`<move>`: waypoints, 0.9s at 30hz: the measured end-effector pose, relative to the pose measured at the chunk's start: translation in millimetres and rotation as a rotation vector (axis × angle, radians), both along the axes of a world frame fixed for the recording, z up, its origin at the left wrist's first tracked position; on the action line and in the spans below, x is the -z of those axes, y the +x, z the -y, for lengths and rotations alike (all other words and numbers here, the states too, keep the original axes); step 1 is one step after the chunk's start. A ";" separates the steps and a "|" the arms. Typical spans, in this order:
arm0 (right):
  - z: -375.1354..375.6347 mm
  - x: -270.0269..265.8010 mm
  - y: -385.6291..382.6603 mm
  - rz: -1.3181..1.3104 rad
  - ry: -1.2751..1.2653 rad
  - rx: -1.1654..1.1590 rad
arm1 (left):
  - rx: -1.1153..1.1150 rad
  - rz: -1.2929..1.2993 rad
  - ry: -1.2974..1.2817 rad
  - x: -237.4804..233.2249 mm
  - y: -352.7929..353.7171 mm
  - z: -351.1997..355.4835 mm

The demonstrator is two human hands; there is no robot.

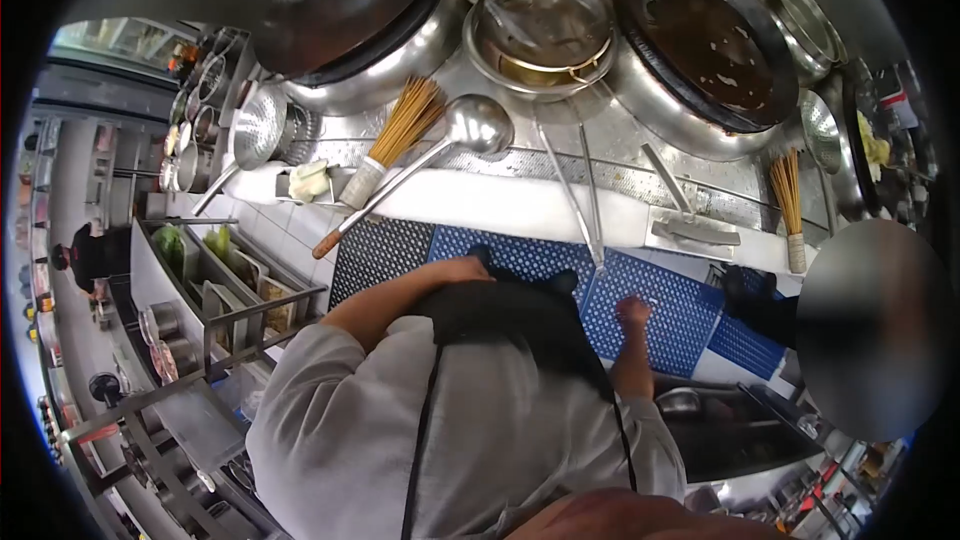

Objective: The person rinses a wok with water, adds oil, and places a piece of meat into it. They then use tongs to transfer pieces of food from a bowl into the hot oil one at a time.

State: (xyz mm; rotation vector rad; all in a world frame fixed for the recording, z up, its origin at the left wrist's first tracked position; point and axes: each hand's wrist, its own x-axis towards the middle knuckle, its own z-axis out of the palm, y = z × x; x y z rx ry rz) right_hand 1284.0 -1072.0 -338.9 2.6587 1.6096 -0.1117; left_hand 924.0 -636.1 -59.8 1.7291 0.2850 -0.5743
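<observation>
My left hand is at the front of my black apron, its fingers too unclear to read. Out to the side, over the blue perforated mat, hangs my right hand, fingers curled in and nothing visible in them. Beyond both hands, a ladle with a wooden-tipped handle lies across the counter edge beside a bamboo brush. A strainer rests over a metal bowl in the middle, its long handles reaching toward me. Neither hand touches these tools.
Two large woks, one at left and one with dark liquid, stand on the stove. A skimmer lies at left, another bamboo brush at right. Vegetable bins stand left. One person is far left; another, blurred, is at right.
</observation>
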 end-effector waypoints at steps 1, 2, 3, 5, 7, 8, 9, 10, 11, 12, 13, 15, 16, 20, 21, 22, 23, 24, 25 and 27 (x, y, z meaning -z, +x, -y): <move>-4.6 26.5 -33.1 -0.721 -0.259 0.395 | -0.017 -0.124 0.033 -33.4 8.7 -7.7; -33.5 -72.3 -71.5 -0.482 -0.538 -0.111 | -0.014 -0.167 0.075 -43.1 8.7 -14.6; -6.0 29.6 -117.2 -0.417 -0.386 0.074 | -0.012 -0.210 0.119 -50.1 5.6 -19.7; -2.7 77.1 -174.8 -0.497 -0.163 0.462 | -0.074 -0.110 0.166 -67.4 -4.7 -32.7; -32.7 18.6 -202.8 -0.694 0.018 0.909 | -0.098 -0.023 0.301 -80.4 -12.3 -45.5; -33.9 0.0 -202.6 -0.637 0.020 0.727 | -0.185 0.011 0.274 -88.2 -18.9 -49.5; -25.3 -10.2 -195.3 -0.490 0.053 0.355 | -0.273 0.042 0.247 -97.9 -26.5 -53.2; -22.1 -17.9 -188.7 -0.281 0.123 0.011 | -0.361 0.072 0.221 -112.3 -33.6 -58.1; -28.1 -33.1 -182.9 -0.276 0.124 0.011 | -0.408 0.074 0.279 -139.7 -41.6 -64.5; -43.5 -57.6 -175.9 -0.315 0.177 -0.050 | -0.461 0.183 0.385 -154.7 -52.8 -70.2; -71.2 -98.8 -172.8 -0.630 0.137 0.284 | -0.518 0.290 0.497 -165.8 -67.4 -76.4; -125.9 -172.0 -174.6 -0.985 0.152 0.741 | -0.594 0.399 0.764 -172.0 -101.6 -87.4; -147.0 -197.6 -181.2 -1.047 0.156 0.823 | -0.607 0.402 0.915 -172.3 -120.6 -92.6; -186.1 -200.7 -182.1 -0.914 0.088 0.522 | -0.580 -0.017 1.238 -184.5 -178.2 -97.5; -195.7 -197.5 -183.7 -0.838 0.090 0.345 | -0.566 -0.085 1.209 -178.8 -189.6 -96.6; -205.1 -194.9 -184.0 -0.807 0.059 0.290 | -0.588 -0.053 1.182 -173.5 -196.7 -95.0; -217.6 -198.5 -186.0 -0.775 0.030 0.235 | -0.608 -0.019 1.159 -171.8 -201.8 -95.2; -233.1 -212.9 -192.6 -0.789 -0.031 0.303 | -0.625 0.016 1.135 -169.6 -206.2 -95.9; -246.9 -229.5 -199.8 -0.801 -0.094 0.374 | -0.643 0.002 1.130 -164.9 -208.1 -95.8; -259.7 -228.4 -203.6 -0.792 -0.068 0.302 | -0.590 -0.003 1.173 -164.4 -208.0 -90.9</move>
